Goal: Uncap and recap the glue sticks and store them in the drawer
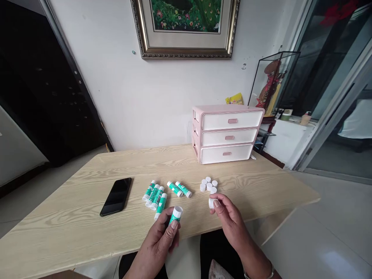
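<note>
My left hand (pixel 161 242) is closed around a green and white glue stick (pixel 175 215), held upright over the table's near edge. My right hand (pixel 229 219) pinches a small white cap (pixel 211 203) between thumb and fingers, just right of the stick. Several more glue sticks (pixel 155 197) lie side by side on the wooden table (pixel 72 221), and two others (pixel 179 189) lie a little further right. A cluster of several white caps (pixel 208 185) sits beyond my right hand.
A black phone (pixel 116 196) lies face up at the left. A pink three-drawer box (pixel 226 133) stands at the table's back right, its drawers shut. A framed picture (pixel 186 27) hangs on the wall behind.
</note>
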The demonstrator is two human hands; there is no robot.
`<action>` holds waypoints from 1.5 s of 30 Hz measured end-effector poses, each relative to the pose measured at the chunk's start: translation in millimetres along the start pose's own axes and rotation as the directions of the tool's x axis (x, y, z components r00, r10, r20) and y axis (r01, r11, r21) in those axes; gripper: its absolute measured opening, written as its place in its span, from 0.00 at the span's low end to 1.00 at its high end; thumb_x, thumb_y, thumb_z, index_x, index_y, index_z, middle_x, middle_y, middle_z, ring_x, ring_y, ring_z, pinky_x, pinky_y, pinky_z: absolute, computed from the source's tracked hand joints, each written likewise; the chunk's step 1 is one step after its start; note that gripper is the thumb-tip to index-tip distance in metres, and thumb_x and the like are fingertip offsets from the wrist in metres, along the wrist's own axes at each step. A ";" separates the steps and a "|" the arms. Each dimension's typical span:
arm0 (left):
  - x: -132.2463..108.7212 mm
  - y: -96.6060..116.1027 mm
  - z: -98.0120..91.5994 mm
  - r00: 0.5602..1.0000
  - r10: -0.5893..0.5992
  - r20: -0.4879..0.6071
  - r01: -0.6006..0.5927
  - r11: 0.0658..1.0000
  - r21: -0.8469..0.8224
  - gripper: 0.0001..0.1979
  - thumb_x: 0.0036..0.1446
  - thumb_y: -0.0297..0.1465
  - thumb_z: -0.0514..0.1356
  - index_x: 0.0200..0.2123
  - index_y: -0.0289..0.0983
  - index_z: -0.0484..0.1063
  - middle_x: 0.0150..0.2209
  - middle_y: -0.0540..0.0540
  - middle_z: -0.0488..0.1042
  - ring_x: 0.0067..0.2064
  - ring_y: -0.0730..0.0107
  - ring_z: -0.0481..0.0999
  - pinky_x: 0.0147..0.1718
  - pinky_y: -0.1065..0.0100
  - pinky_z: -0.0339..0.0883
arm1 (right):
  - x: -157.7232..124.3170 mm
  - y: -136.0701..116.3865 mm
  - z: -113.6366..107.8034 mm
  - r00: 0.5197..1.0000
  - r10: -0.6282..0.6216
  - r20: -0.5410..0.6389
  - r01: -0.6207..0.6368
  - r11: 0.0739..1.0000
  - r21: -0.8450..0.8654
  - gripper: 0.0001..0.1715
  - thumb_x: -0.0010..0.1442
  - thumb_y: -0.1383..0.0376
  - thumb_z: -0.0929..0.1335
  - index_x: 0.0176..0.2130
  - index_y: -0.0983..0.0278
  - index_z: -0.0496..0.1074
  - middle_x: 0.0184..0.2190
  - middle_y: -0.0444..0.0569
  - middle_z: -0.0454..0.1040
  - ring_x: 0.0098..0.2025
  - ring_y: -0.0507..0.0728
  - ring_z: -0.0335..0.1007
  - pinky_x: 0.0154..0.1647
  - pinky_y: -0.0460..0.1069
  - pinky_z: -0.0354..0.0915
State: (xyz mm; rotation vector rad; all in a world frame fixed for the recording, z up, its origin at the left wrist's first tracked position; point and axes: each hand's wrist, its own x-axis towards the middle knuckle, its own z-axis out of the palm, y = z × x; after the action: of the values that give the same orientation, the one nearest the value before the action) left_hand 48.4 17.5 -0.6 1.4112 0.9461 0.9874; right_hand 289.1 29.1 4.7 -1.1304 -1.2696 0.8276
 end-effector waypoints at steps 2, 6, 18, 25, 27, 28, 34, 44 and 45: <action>-5.7 0.8 1.7 0.999 -0.026 0.024 0.027 0.998 -0.053 0.27 0.67 0.51 0.57 0.61 0.42 0.65 0.35 0.50 0.71 0.30 0.74 0.66 0.29 0.72 0.60 | -9.6 -11.7 8.1 0.996 0.020 0.090 -0.023 0.999 0.029 0.22 0.68 0.46 0.66 0.48 0.59 0.74 0.36 0.47 0.77 0.37 0.56 0.75 0.42 0.50 0.73; -15.8 5.0 4.2 0.998 -0.036 0.045 0.040 0.995 -0.092 0.28 0.65 0.52 0.59 0.59 0.41 0.66 0.34 0.51 0.69 0.27 0.76 0.62 0.27 0.72 0.58 | -24.6 -18.6 21.8 0.968 0.024 0.249 -0.034 0.999 0.037 0.19 0.69 0.48 0.67 0.50 0.58 0.71 0.36 0.45 0.74 0.37 0.54 0.73 0.40 0.47 0.71; -39.0 11.2 -3.8 0.997 0.061 0.040 -0.061 0.998 0.009 0.17 0.67 0.44 0.61 0.55 0.45 0.73 0.41 0.48 0.73 0.36 0.72 0.66 0.37 0.71 0.65 | -36.2 -26.2 36.9 0.925 -0.014 0.379 0.009 1.000 0.015 0.16 0.72 0.53 0.66 0.53 0.57 0.71 0.38 0.45 0.73 0.41 0.55 0.70 0.46 0.48 0.68; -41.9 10.5 -8.4 0.991 0.114 0.073 -0.117 0.992 0.037 0.18 0.67 0.41 0.62 0.57 0.45 0.75 0.44 0.46 0.78 0.43 0.65 0.73 0.45 0.66 0.68 | -45.8 -36.6 34.3 0.911 -0.049 0.409 0.086 0.994 -0.073 0.16 0.72 0.54 0.66 0.55 0.57 0.71 0.40 0.47 0.73 0.40 0.55 0.70 0.45 0.49 0.70; -42.4 11.7 -8.3 0.990 0.113 0.082 -0.117 0.992 0.047 0.18 0.67 0.40 0.62 0.58 0.45 0.74 0.47 0.45 0.78 0.46 0.63 0.74 0.48 0.65 0.68 | -47.1 -38.0 32.8 0.909 -0.062 0.412 0.118 0.987 -0.111 0.16 0.72 0.55 0.65 0.56 0.56 0.71 0.40 0.47 0.73 0.41 0.55 0.70 0.46 0.49 0.70; -42.6 12.7 -8.2 0.990 0.113 0.083 -0.118 0.992 0.055 0.18 0.67 0.40 0.62 0.58 0.46 0.74 0.48 0.45 0.78 0.48 0.62 0.74 0.49 0.64 0.68 | -47.4 -38.5 32.0 0.909 -0.072 0.411 0.136 0.982 -0.129 0.16 0.72 0.55 0.65 0.56 0.56 0.71 0.41 0.47 0.74 0.41 0.55 0.70 0.46 0.49 0.69; -43.8 19.9 -8.2 0.992 0.099 0.076 -0.108 0.987 0.123 0.18 0.68 0.39 0.60 0.59 0.47 0.73 0.52 0.46 0.78 0.51 0.62 0.76 0.52 0.65 0.68 | -44.2 -42.9 28.9 0.888 -0.190 0.418 0.294 0.935 -0.200 0.14 0.71 0.59 0.67 0.56 0.53 0.71 0.37 0.45 0.71 0.36 0.54 0.65 0.42 0.49 0.68; -42.1 27.8 -4.4 0.992 0.088 0.091 -0.106 0.973 0.204 0.18 0.69 0.40 0.60 0.59 0.46 0.74 0.49 0.46 0.79 0.49 0.63 0.77 0.49 0.67 0.68 | -42.1 -39.5 28.3 0.866 -0.235 0.441 0.347 0.918 -0.192 0.16 0.72 0.62 0.66 0.58 0.51 0.70 0.38 0.44 0.70 0.38 0.54 0.67 0.42 0.48 0.67; -42.1 28.6 -4.0 0.992 0.089 0.091 -0.106 0.972 0.208 0.18 0.69 0.41 0.60 0.58 0.45 0.74 0.49 0.46 0.80 0.48 0.63 0.77 0.49 0.68 0.68 | -41.7 -38.3 28.3 0.868 -0.234 0.437 0.345 0.918 -0.193 0.16 0.72 0.62 0.66 0.58 0.51 0.70 0.38 0.44 0.70 0.38 0.54 0.67 0.42 0.48 0.67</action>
State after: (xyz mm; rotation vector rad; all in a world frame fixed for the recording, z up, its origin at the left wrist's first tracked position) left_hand 31.2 -22.8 25.7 1.6786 0.9510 0.9140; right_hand 250.6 -15.7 27.2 -0.9613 -1.8986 0.6934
